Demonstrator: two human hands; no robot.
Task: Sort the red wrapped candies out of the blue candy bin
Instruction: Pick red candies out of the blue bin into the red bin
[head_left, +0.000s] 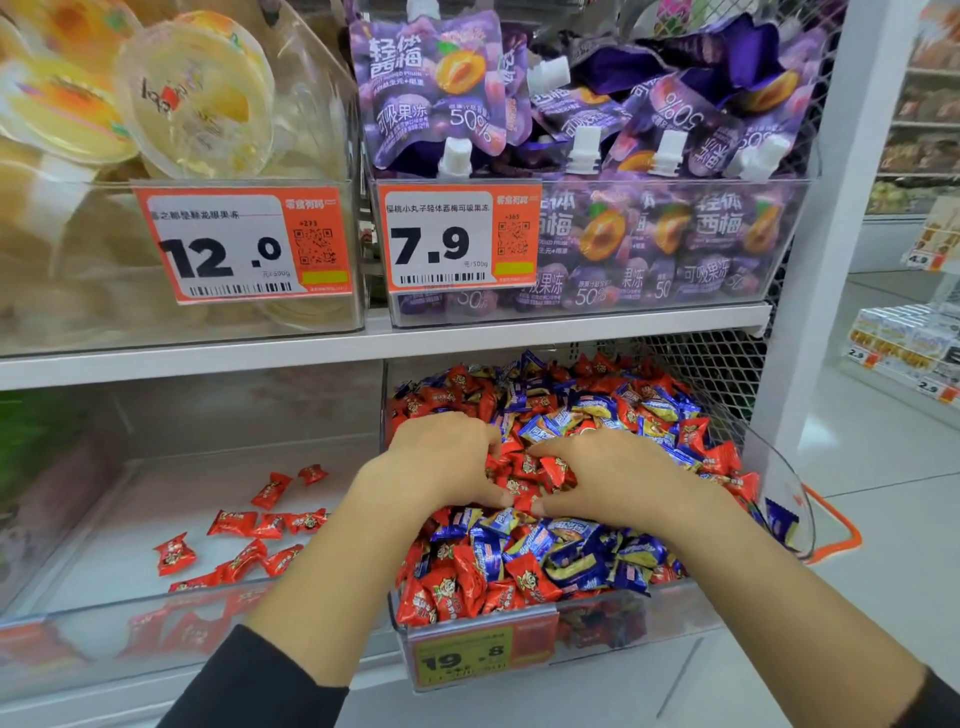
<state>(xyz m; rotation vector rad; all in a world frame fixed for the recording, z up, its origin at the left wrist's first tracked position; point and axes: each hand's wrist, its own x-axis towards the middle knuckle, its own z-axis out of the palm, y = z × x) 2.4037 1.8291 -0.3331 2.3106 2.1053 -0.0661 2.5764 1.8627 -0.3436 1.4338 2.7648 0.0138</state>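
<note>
Both hands work in the mixed candy bin (779, 467) on the lower shelf (311, 358); the left hand (441, 462) and right hand (618, 478) are cupped toward each other, fingers curled inward and thumbs nearly meeting, gathering a cluster of red wrapped candies (524, 467) between them; how firmly they pinch I cannot tell. Red pieces lie heaped through the bin among the blue candies (576, 556), thickest at the front left corner and along the back; a small group of sorted red candies (244, 525) lies scattered in the clear bin (78, 613) to the left.

The likely fault is a scoop this broad catching blue wrappers along with red, since they lie touching and overlapping; loose pieces could also slip between the palms on the way across, or spill over the bin's low front edge.

The wrappers are oblong with twisted ends; their long axes point every way, with no common direction in the pile.
</note>
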